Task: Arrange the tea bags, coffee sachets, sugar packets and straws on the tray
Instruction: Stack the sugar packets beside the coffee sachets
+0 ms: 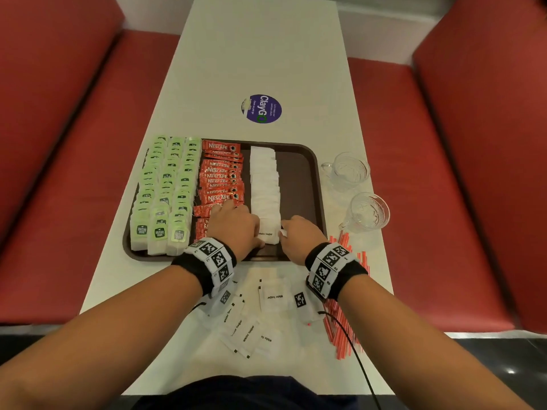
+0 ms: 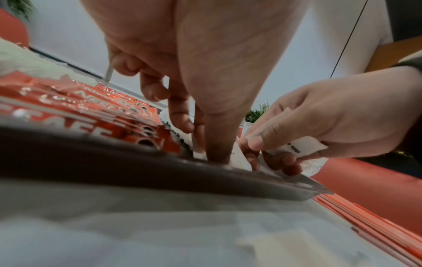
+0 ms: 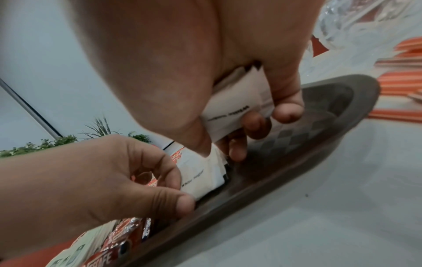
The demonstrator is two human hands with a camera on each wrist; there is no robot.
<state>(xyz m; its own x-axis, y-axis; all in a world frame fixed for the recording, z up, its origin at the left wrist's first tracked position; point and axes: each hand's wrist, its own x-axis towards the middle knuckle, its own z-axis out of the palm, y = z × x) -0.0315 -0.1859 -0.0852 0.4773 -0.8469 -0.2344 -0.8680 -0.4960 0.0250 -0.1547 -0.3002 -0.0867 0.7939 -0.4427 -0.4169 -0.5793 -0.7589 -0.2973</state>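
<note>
A brown tray (image 1: 299,173) holds green tea bags (image 1: 165,190) in three columns at the left and red coffee sachets (image 1: 220,179) in the middle. Right of them runs a row of white sugar packets (image 1: 265,184). My left hand (image 1: 254,229) is at the near end of that row, thumb and curled fingers pinching the front packets (image 3: 200,178). My right hand (image 1: 285,229) hovers just right of the row and grips a small stack of sugar packets (image 3: 237,101). Loose sugar packets (image 1: 251,327) lie on the table under my wrists. Red-striped straws (image 1: 340,327) lie at the right.
Two glass cups (image 1: 349,170) (image 1: 368,211) stand on the white table right of the tray. A round purple sticker (image 1: 261,108) is stuck to the table beyond the tray. Red benches (image 1: 59,143) flank both sides. The tray's right strip is bare.
</note>
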